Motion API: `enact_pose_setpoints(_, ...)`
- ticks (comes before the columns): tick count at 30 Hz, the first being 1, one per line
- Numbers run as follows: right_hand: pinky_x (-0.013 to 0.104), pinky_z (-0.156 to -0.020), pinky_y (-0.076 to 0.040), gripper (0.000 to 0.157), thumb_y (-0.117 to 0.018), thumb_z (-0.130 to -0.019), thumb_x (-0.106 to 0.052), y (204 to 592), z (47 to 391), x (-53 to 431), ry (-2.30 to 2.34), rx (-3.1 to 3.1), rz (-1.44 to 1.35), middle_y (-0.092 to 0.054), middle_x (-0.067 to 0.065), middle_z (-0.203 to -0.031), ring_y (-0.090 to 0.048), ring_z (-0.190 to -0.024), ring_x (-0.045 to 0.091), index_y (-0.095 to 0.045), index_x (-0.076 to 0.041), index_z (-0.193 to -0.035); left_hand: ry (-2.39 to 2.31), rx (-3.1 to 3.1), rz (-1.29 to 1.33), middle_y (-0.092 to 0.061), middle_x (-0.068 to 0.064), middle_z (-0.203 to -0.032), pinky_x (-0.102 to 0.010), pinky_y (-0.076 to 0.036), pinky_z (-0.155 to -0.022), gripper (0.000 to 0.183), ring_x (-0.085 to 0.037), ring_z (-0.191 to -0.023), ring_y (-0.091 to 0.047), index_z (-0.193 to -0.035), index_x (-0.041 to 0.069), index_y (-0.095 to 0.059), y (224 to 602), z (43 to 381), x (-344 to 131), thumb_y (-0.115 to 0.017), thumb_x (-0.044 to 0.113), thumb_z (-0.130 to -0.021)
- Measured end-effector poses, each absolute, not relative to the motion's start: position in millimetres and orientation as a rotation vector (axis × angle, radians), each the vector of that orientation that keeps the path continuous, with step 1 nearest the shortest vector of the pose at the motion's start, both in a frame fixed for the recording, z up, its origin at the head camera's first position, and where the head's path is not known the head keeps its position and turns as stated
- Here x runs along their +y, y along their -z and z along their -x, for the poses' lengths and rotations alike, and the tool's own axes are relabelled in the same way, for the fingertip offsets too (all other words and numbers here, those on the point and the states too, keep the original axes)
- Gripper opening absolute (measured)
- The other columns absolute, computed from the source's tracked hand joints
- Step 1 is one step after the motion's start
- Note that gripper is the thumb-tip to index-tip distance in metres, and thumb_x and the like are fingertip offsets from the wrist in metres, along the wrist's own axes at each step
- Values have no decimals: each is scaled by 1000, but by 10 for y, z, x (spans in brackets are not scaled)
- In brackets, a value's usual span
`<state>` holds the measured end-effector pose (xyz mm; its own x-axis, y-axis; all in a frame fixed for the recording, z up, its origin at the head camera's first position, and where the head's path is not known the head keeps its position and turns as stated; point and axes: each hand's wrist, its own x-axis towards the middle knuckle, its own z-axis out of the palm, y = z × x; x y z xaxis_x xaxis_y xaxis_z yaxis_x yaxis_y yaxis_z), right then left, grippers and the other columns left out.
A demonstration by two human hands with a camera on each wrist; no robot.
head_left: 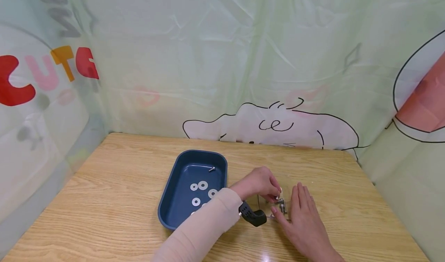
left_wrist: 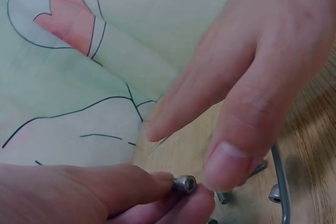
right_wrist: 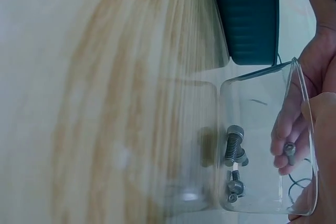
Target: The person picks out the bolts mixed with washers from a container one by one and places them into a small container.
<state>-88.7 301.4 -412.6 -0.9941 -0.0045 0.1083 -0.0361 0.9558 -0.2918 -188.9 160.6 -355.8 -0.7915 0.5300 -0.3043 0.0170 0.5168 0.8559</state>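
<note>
My left hand (head_left: pixel 260 183) pinches a small socket-head screw (left_wrist: pixel 185 183) between thumb and fingers, its hex recess facing the wrist camera. The hand is over a clear plastic box (right_wrist: pixel 268 211), and through the box's wall the screw shows against the fingers. Inside lie several metal screws (right_wrist: pixel 233 142) of different sizes, gathered toward one side. My right hand (head_left: pixel 306 223) is at the box's right side, fingers straight and thumb reaching along the near rim. In the left wrist view the right thumb (left_wrist: pixel 231 163) comes close beside the held screw.
Left of the box stands a blue tray (head_left: pixel 161 212) with several flat washers (head_left: pixel 202 185) and one screw (head_left: pixel 212 169) in it. My left forearm crosses its near right corner. A printed curtain (head_left: pixel 208 61) hangs behind the wooden table (head_left: pixel 104 185).
</note>
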Motion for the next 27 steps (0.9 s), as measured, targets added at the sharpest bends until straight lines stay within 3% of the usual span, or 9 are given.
enact_pose_setpoints(12,69,-115,-19,104,-46,-96,-63,4138,881,3025,-460,-2989,-44,-10,41,-156,-12,-145,55,-15,22,-147,-1110,2318,-508,-70,-5,-64,-21,-58,-56,11,-12,-56,-70,-77,3,-74,3537,1863,1645,-72,3,-87)
enact_pose_setpoints(20,69,-114,-22,105,-46,-96,-64,4123,884,3014,-445,-3000,-40,-10,41,-156,-13,-145,55,-14,21,-147,-866,2505,-673,-72,-1,-62,-12,-45,-51,15,-5,-54,-65,-72,7,-77,3545,1834,1657,-73,6,-86)
enact_pose_setpoints(27,70,-114,-21,105,-45,-96,-65,4113,881,3003,-445,-3006,-28,-10,41,-156,-12,-145,56,-15,22,-147,-1041,2392,-616,-71,-4,-64,-16,-53,-53,12,-9,-56,-67,-79,2,-76,3567,1840,1648,-69,4,-89)
